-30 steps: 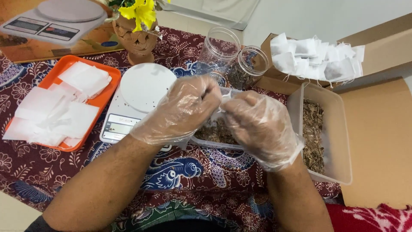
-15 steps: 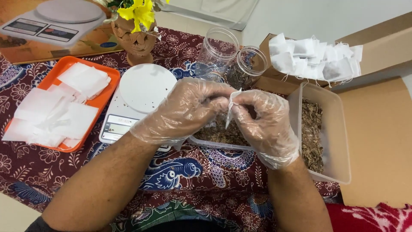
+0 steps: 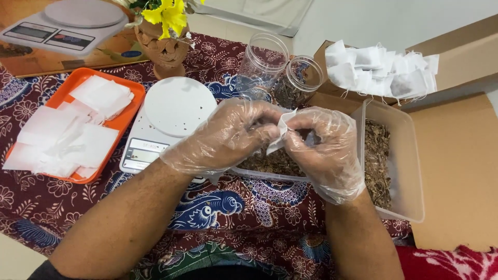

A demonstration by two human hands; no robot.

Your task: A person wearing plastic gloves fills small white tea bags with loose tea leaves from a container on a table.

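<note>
Both gloved hands, left hand point(image 3: 228, 136) and right hand point(image 3: 324, 150), pinch one white sachet point(image 3: 280, 130) (above the herb tub point(image 3: 270, 165)).

1. My left hand point(image 3: 228, 136) and right hand point(image 3: 324, 148) meet over the small tray of dried herbs point(image 3: 270, 163), blocking the centre.
2. Left: the white scale point(image 3: 166, 122) sits just beside; the orange tray point(image 3: 122, 122) is farther out.
3. Ahead: two clear jars point(image 3: 275, 67) stand close.
4. Right: the clear tub point(image 3: 404, 155) walls that side.
5. The patterned cloth point(image 3: 228, 207) between my forearms gives passing room.
</note>
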